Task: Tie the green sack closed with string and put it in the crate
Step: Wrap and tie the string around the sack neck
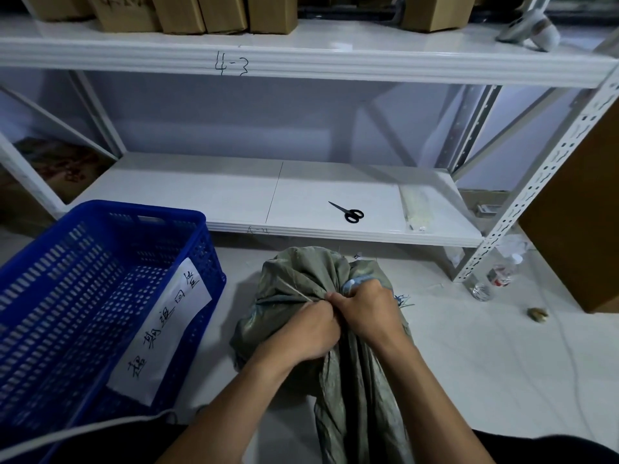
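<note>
Far left, on the floor: blue crate (pixel 83 296), open-topped, a white paper label (pixel 160 326) with handwriting lying against its inner wall, ready to take the load. Just right of it, also on the floor and not yet inside: green sack (pixel 291 279), neck gathered into a tight bunch, loose tail of cloth trailing down toward the camera between the forearms. Thin pale string (pixel 298 291) stretched taut across the sack's upper face to the pinch point. Left hand (pixel 301 333) closed on the string and the gathered neck; right hand (pixel 365 309) touching it, closed over the bunch from the other side. Whether a knot is already formed under the fingers: cannot tell.

Judged to be mid-tie. For a sound result: keep the bunch squeezed with 1 hand while the other draws the string snug, wrap low on the neck where the cloth is thickest, lock with 2 throws before easing the grip. Slack let in now would likely let the neck spread open again.

Farther right, on the low white shelf (pixel 234 195): black scissors (pixel 348 213), well apart from the sack, handy for trimming any long ends.
</note>
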A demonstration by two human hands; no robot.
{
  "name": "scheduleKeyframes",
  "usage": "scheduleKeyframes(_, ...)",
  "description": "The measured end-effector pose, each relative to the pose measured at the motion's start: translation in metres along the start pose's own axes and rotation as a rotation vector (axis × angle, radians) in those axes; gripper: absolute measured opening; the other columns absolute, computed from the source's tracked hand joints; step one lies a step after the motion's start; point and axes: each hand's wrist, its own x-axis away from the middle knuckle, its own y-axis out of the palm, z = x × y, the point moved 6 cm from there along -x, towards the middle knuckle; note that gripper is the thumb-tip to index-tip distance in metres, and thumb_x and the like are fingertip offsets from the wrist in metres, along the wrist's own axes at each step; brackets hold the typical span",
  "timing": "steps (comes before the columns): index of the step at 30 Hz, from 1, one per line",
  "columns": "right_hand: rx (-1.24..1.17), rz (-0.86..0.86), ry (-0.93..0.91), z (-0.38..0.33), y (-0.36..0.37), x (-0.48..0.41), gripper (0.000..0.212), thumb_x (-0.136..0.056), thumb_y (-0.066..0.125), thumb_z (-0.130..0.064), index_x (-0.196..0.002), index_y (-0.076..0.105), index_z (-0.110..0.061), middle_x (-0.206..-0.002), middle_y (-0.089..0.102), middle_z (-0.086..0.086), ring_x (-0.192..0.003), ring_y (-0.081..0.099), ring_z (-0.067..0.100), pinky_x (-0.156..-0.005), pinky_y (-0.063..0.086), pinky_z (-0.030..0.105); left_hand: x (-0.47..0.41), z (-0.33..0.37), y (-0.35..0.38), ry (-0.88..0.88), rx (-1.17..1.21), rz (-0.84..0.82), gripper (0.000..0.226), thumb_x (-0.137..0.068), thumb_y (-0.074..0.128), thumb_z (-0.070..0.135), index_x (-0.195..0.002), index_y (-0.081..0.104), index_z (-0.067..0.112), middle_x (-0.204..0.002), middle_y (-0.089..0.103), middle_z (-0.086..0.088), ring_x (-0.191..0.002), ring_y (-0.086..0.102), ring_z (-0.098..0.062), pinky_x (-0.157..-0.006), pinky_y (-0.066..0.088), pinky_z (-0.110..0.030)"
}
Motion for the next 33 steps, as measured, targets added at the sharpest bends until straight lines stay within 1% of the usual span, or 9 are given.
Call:
scheduleKeyframes(4, 0.011, -0.045, 0.025, 0.005, -0.004, -0.005, 0.045, -0.074, 0.072, -0.052, -0.078, 0.069, -0.008, -0.088, 0.071, 0.016, -0.088, 0.066, 0.030, -0.067, 0.041, 0.028, 0.001, 0.002, 0.002, 0.064, -0.149, 0.050, 0.049, -0.090, 0.032, 0.039, -0.104, 0.065, 0.006, -0.110, 0.066, -0.024, -0.103, 0.061, -0.042, -0.085, 0.050, -0.040)
scheduleKeyframes(8, -0.014, -0.098, 0.031, 0.008, -0.002, -0.009, 0.045, -0.071, 0.074, -0.051, -0.072, 0.067, -0.007, -0.077, 0.068, 0.013, -0.084, 0.067, 0.028, -0.065, 0.042, 0.027, 0.003, 0.004, 0.000, 0.096, -0.180, 0.073, 0.047, -0.088, 0.030, 0.036, -0.091, 0.065, 0.004, -0.106, 0.067, -0.022, -0.101, 0.061, -0.039, -0.085, 0.050, -0.040)
scheduleKeyframes(13, -0.053, -0.074, 0.060, 0.013, -0.004, -0.004, 0.039, -0.075, 0.075, -0.042, -0.065, 0.064, -0.005, -0.069, 0.061, 0.010, -0.079, 0.066, 0.028, -0.062, 0.040, 0.026, 0.003, 0.001, -0.009, 0.118, -0.109, 0.091, 0.037, -0.099, 0.037, 0.023, -0.065, 0.047, 0.011, -0.095, 0.065, -0.024, -0.092, 0.058, -0.039, -0.070, 0.035, -0.039)
scheduleKeyframes(15, -0.042, -0.060, 0.075, 0.014, -0.006, -0.002, 0.040, -0.076, 0.073, -0.041, -0.067, 0.065, -0.002, -0.066, 0.059, 0.011, -0.074, 0.063, 0.029, -0.060, 0.038, 0.027, 0.002, -0.003, -0.015, 0.115, -0.062, 0.168, 0.041, -0.100, 0.042, 0.026, -0.062, 0.049, 0.013, -0.085, 0.068, -0.019, -0.086, 0.061, -0.036, -0.067, 0.039, -0.037)
scheduleKeyframes(18, -0.032, -0.023, 0.064, 0.014, -0.007, 0.000, 0.044, -0.076, 0.073, -0.045, -0.065, 0.065, -0.003, -0.064, 0.058, 0.011, -0.069, 0.059, 0.029, -0.060, 0.037, 0.028, -0.005, -0.015, -0.018, 0.077, -0.044, 0.292, 0.033, -0.100, 0.050, 0.029, -0.077, 0.065, 0.013, -0.084, 0.072, -0.009, -0.087, 0.064, -0.030, -0.079, 0.050, -0.041)
scheduleKeyframes(21, -0.036, 0.007, 0.048, 0.013, -0.004, 0.001, 0.045, -0.075, 0.073, -0.047, -0.062, 0.063, -0.005, -0.061, 0.056, 0.010, -0.067, 0.059, 0.030, -0.059, 0.039, 0.030, -0.009, -0.024, -0.019, 0.053, 0.029, 0.325, 0.017, -0.097, 0.057, 0.027, -0.094, 0.072, 0.019, -0.089, 0.074, 0.000, -0.091, 0.066, -0.025, -0.085, 0.052, -0.043)
scheduleKeyframes(27, -0.091, 0.057, 0.021, 0.017, -0.004, 0.003, 0.044, -0.074, 0.074, -0.043, -0.058, 0.061, -0.004, -0.061, 0.063, 0.013, -0.066, 0.063, 0.031, -0.061, 0.050, 0.036, -0.005, -0.014, -0.018, 0.119, -0.058, 0.134, 0.026, -0.098, 0.059, 0.022, -0.124, 0.060, 0.021, -0.105, 0.069, 0.007, -0.110, 0.057, -0.014, -0.097, 0.049, -0.037)
scheduleKeyframes(30, -0.108, 0.057, 0.030, 0.019, -0.006, 0.001, 0.043, -0.075, 0.074, -0.042, -0.060, 0.064, -0.003, -0.058, 0.062, 0.011, -0.063, 0.062, 0.028, -0.059, 0.047, 0.034, 0.000, -0.010, -0.021, 0.168, -0.025, 0.170, 0.030, -0.095, 0.062, 0.014, -0.123, 0.058, 0.023, -0.098, 0.068, 0.010, -0.101, 0.060, -0.010, -0.094, 0.051, -0.036)
scheduleKeyframes(33, -0.134, 0.040, 0.035, 0.017, -0.005, -0.002, 0.041, -0.077, 0.073, -0.042, -0.062, 0.067, -0.004, -0.057, 0.062, 0.008, -0.061, 0.062, 0.025, -0.055, 0.043, 0.031, 0.002, -0.009, -0.030, 0.185, 0.114, 0.345, 0.033, -0.092, 0.064, 0.008, -0.116, 0.055, 0.030, -0.086, 0.069, 0.011, -0.087, 0.063, -0.006, -0.085, 0.054, -0.034)
